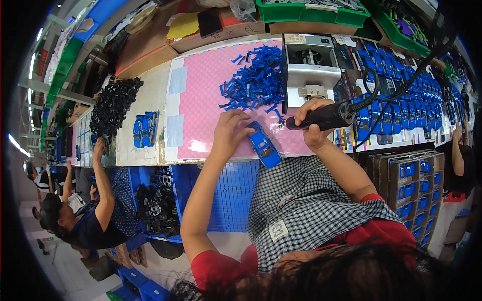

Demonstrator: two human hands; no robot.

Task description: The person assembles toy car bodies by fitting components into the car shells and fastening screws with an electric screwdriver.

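A blue toy car [264, 146] lies at the front edge of the pink mat, its near end reaching the table edge. My left hand [232, 131] is at its far end, the thumb against the car's side and the fingers curled around the corner. In my right hand [315, 123] is a black electric screwdriver [329, 117], gripped around its body with the tip pointing left, beside a small blue part [279, 116]. Beyond my hands a heap of small blue plastic parts [256, 75] covers the mat [203, 110].
A grey metal device [311, 65] stands right of the heap. Rows of blue cars [396, 100] fill the right side, under the screwdriver's cable [396, 95]. Left are black parts [114, 103] and more blue cars [145, 129]. A co-worker [83, 215] works at the left.
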